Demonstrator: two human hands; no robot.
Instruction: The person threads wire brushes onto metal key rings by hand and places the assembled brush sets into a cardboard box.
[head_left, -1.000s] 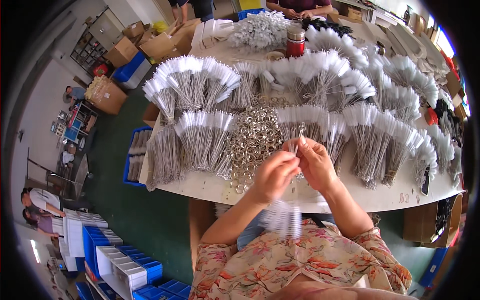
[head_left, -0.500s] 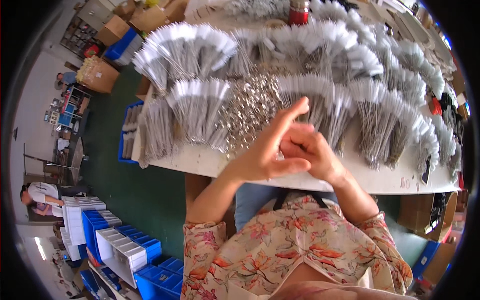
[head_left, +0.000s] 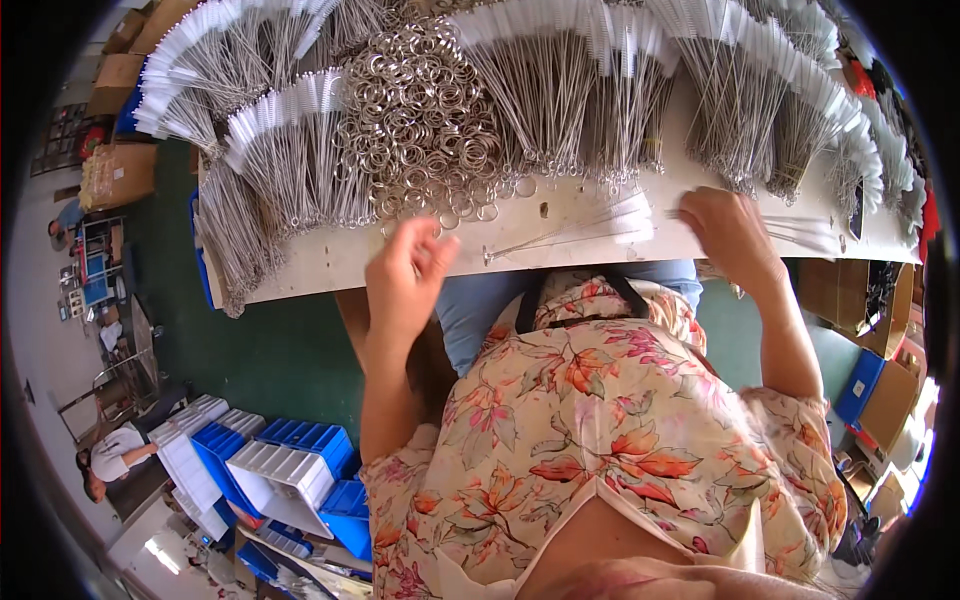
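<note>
My left hand (head_left: 402, 280) is over the table's front edge, just below a heap of shiny metal split rings (head_left: 425, 110). Its fingers curl toward the thumb; anything between them is too small and blurred to make out. My right hand (head_left: 733, 238), smeared by motion, is closed around thin wire brushes (head_left: 805, 234), whose white bristle ends stick out to its right. Between my hands, more wire brushes (head_left: 580, 228) lie loose near the edge, white bristles toward the right hand.
Fanned bundles of white-tipped wire brushes (head_left: 540, 90) cover the far side of the white table (head_left: 350, 262). Blue and white plastic bins (head_left: 285, 475) stand on the green floor at lower left. Cardboard boxes (head_left: 835, 300) are under the table at right. People are in the background at left.
My hands, together in front of the rings before, are now apart: the left lower left, the right out to the right with brushes. The view has tilted down toward my lap.
</note>
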